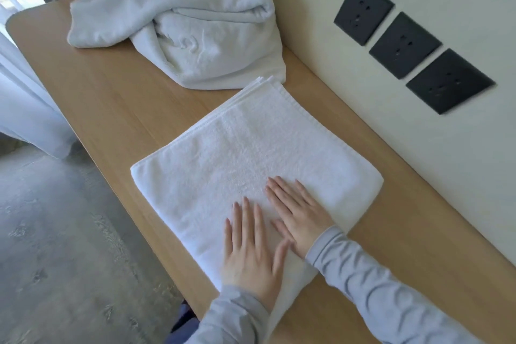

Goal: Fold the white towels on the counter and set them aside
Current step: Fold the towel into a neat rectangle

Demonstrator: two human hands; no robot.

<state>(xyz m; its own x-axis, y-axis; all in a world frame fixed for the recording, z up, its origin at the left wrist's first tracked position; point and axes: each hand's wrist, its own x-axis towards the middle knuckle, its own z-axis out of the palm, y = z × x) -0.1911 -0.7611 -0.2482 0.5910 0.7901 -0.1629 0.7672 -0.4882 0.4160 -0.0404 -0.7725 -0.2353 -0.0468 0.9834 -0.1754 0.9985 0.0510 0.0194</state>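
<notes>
A white towel lies folded in a flat rectangle on the wooden counter, several layered edges showing at its far end. My left hand rests flat on the towel's near part, fingers straight. My right hand lies flat beside it, just to the right, fingers straight and pressing the cloth. Both hands hold nothing. Farther along the counter sits a crumpled heap of white towels, unfolded, its near edge touching the folded towel's far corner.
A cream wall runs along the counter's right side with three black sockets. The counter's left edge drops to a grey floor. White sheer curtain and dark drapes hang at the far left.
</notes>
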